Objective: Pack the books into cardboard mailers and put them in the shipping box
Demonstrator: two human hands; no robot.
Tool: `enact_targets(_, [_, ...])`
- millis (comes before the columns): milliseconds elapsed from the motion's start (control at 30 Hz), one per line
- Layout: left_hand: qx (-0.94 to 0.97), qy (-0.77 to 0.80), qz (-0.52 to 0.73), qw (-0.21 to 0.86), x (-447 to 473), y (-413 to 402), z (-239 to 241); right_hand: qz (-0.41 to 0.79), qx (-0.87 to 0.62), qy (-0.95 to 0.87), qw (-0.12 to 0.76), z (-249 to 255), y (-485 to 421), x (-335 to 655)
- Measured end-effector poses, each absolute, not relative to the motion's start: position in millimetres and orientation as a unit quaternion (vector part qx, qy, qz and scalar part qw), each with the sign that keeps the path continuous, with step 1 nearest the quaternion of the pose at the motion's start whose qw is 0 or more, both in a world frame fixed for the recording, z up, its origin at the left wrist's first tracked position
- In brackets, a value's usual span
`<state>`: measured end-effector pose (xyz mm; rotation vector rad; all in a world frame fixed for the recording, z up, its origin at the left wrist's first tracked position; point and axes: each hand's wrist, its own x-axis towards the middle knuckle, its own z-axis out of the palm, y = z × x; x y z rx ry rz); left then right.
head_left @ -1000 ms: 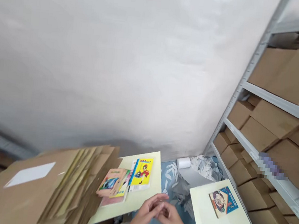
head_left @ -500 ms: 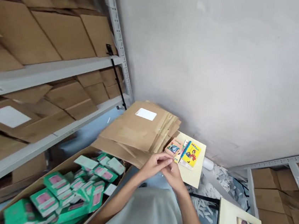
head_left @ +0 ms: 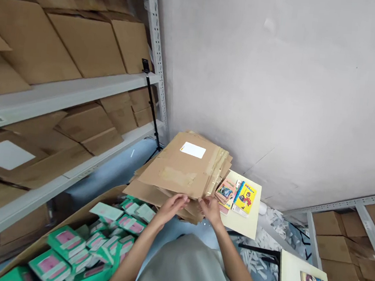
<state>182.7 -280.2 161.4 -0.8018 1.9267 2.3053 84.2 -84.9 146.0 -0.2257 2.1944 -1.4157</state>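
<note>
Both hands (head_left: 191, 206) meet the flattened cardboard stack (head_left: 184, 171), lengthwise away from them.

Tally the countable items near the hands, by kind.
Stack of flattened cardboard pieces: 1
Open carton of green packs: 1
Cream boards: 2
Hands at the stack: left, right: 2
Total: 6

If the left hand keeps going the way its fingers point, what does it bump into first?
Probably the stack of flattened cardboard boxes. The left hand points up and away at the stack's near edge and looks to be at or on it already, though depth is hard to judge. The right hand is at that edge too.
</note>
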Motion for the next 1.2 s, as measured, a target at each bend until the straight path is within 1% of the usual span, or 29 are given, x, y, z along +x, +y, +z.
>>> enact_targets(167, [-0.257, 0.614, 0.746, 0.031, 181, -267, 153, -0.539, -0.071, 0.798, 0.259, 138, -92, 87])
enact_targets(367, [-0.233, 0.620, 0.745, 0.076, 175, -247, 154, -0.534, -0.078, 0.813, 0.218, 139, -84, 90])
enact_targets(500, [-0.228, 0.636, 0.733, 0.077, 173, -234, 154, -0.524, -0.084, 0.826, 0.189, 142, -76, 92])
enact_targets(700, [-0.224, 0.642, 0.728, 0.086, 173, -223, 158, -0.511, -0.090, 0.835, 0.181, 143, -65, 97])
enact_targets(900, [-0.204, 0.631, 0.739, 0.120, 163, -194, 165, -0.513, -0.044, 0.840, 0.171, 148, -32, 110])
enact_targets(1033, [-0.170, 0.628, 0.733, 0.199, 150, -146, 156, -0.530, 0.030, 0.833, 0.154, 149, 25, 127])
enact_targets(1100, [-0.139, 0.630, 0.720, 0.256, 144, -115, 149, -0.557, 0.084, 0.814, 0.140, 145, 62, 141])
enact_targets(1200, [-0.066, 0.638, 0.679, 0.357, 134, -59, 143, -0.614, 0.175, 0.764, 0.097, 136, 122, 172])
